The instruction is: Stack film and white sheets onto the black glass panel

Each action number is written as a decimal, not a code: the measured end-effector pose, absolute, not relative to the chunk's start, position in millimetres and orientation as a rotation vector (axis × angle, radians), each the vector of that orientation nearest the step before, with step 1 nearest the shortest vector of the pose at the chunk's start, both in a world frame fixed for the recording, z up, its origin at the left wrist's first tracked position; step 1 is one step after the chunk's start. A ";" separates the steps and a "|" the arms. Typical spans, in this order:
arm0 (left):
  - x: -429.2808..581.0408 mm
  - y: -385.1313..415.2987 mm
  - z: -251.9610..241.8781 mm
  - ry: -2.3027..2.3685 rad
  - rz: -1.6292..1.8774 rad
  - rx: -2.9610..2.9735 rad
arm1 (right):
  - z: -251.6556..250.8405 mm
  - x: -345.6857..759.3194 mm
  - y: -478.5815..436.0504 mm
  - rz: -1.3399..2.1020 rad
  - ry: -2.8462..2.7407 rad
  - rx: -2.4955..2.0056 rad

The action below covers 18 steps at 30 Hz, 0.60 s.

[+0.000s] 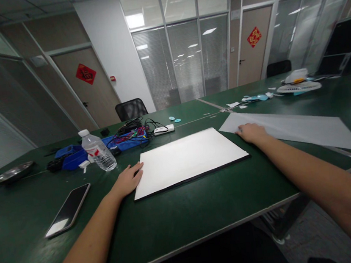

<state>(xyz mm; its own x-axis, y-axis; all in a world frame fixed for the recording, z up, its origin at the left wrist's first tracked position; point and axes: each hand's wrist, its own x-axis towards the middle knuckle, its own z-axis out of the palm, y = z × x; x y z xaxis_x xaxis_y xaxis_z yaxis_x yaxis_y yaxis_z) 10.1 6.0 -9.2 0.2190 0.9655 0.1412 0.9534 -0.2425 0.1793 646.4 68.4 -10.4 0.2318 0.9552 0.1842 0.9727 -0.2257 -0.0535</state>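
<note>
A flat white rectangular panel [188, 157] with a thin black edge lies on the green table in front of me. My left hand [128, 180] rests at its left side, fingers stretched out and touching the border. To the right of the panel is a translucent white plastic sheet [309, 130], flat and running toward the right. My right hand [252, 133] is on the sheet's left end, close to the panel's right edge. Its fingers are curled down onto the sheet, and the fingertips are partly hidden.
Left of the panel are a water bottle [98, 151] and a phone [68, 210]. Blue trays [125, 142] with tangled wires stand behind. A white hat-like object [297, 81] and scraps [257, 97] sit at the far right. The table's front edge [201, 240] is near me.
</note>
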 end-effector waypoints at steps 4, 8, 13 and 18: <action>9.4 7.7 -10.8 1.894 0.329 2.417 | -6.2 641.6 64.7 -0.196 -1.878 -2.313; 8.4 8.7 -11.3 1.868 0.307 2.446 | -1.3 636.1 60.1 -0.224 -1.865 -2.289; 9.1 7.7 -9.1 1.874 0.302 2.435 | 7.9 628.0 50.8 -0.263 -1.791 -2.256; 12.8 3.1 -2.9 1.864 0.262 2.429 | 18.7 608.8 40.3 -0.358 -1.764 -1.919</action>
